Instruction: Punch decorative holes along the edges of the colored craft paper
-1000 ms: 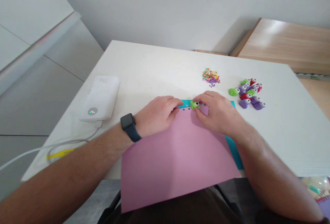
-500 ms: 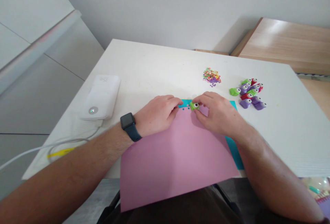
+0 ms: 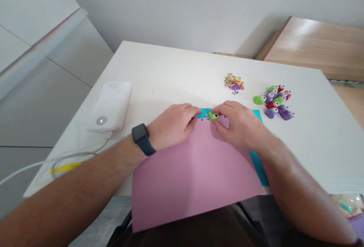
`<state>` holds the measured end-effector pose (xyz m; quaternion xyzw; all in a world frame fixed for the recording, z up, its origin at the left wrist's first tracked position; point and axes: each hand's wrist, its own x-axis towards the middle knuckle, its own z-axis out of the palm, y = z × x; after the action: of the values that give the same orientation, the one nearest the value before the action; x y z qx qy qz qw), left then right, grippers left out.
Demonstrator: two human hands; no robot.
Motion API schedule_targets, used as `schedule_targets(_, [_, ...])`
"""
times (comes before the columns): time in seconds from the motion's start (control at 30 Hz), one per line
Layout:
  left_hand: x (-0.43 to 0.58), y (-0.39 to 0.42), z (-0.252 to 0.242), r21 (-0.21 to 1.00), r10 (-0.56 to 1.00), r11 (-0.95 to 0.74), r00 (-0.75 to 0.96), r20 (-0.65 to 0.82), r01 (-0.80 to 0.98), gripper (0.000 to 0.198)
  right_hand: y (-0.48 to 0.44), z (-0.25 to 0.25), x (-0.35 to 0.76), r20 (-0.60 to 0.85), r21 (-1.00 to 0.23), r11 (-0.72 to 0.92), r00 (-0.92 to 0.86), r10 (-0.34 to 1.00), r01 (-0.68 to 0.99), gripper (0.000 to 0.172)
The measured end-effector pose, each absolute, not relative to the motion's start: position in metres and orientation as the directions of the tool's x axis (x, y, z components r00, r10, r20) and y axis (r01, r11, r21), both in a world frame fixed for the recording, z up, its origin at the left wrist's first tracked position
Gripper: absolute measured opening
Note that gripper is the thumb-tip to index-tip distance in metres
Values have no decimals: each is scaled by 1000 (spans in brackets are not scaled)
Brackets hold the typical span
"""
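Note:
A pink sheet of paper point(image 3: 196, 175) lies on the table and hangs over its front edge, with a turquoise sheet point(image 3: 258, 163) partly under it. Small punched shapes near the pink sheet's far edge show turquoise through them. My right hand point(image 3: 237, 122) has thumb and fingers closed on a small green craft punch point(image 3: 213, 116) at that edge. On the left, my left hand point(image 3: 178, 124), a dark watch on its wrist, grips the pink sheet near the same edge, fingertips bent and thumb beneath them.
A pile of colourful paper cutouts point(image 3: 234, 83) lies beyond my right hand. Several green, purple and red punches point(image 3: 280, 99) are grouped at the right. A white power bank point(image 3: 110, 105) with a cable point(image 3: 31, 169) stands at the left. The wall borders the table's back.
Both hands and the green punch stay almost in place. The view has shifted very slightly, and the power bank's small display looks different.

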<state>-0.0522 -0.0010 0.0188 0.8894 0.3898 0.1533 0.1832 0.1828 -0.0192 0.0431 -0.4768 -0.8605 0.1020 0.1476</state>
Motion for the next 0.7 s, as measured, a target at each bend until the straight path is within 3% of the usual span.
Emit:
schedule_targets(0.4, [-53, -1, 19, 417, 745, -645, 648, 157, 640, 26, -20, 45, 183, 158, -309, 529, -506, 848, 790, 21])
schedule_targets(0.6, [-52, -3, 23, 416, 734, -663, 649, 198, 623, 41, -21, 50, 186, 194, -343, 530, -493, 848, 776, 29])
schedule_targets(0.7, [-51, -5, 21, 409, 705, -693, 677, 210, 594, 45, -22, 54, 187, 240, -362, 544, -488, 839, 757, 23])
